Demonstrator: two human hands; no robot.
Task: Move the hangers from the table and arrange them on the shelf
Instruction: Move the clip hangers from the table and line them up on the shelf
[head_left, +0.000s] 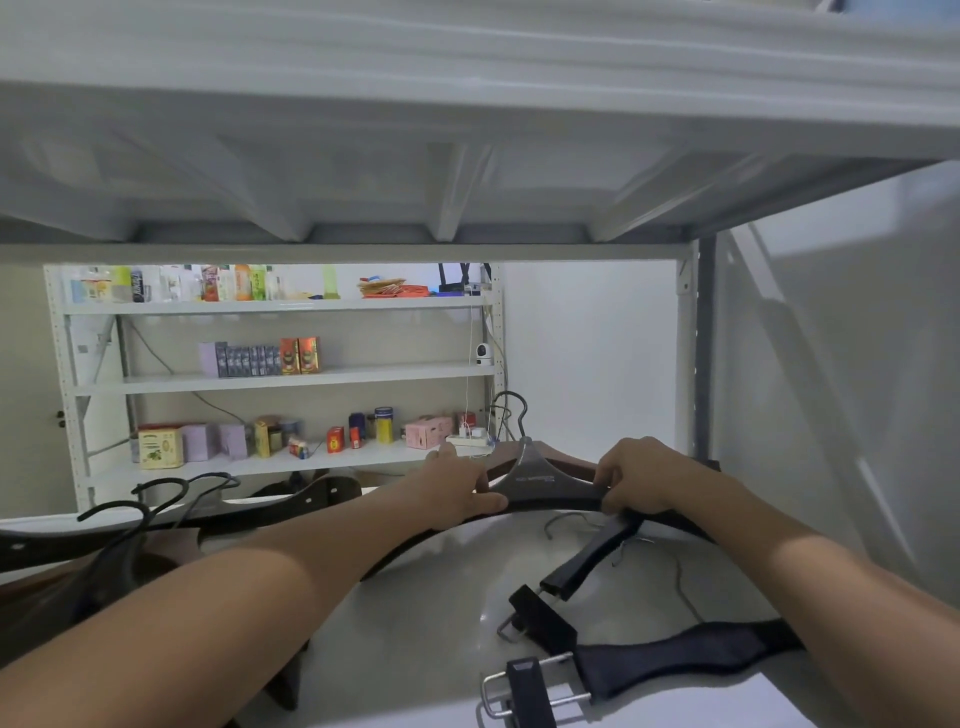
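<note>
A dark wooden hanger (540, 480) with a black metal hook lies on the white shelf surface (447, 587) in front of me. My left hand (457, 488) grips its left shoulder and my right hand (636, 480) grips its right shoulder. Under and before it lie black clip hangers (592, 558) with metal clips and a wide black hanger (691, 657) at the lower right. More dark hangers (156, 519) with black hooks are piled at the left of the same shelf.
The underside of the shelf above (467, 156) hangs low over my hands. A grey upright post (704, 338) stands at the right. Behind, a white rack (280, 379) holds boxes, bottles and a small camera. A thin cable (685, 587) lies on the shelf.
</note>
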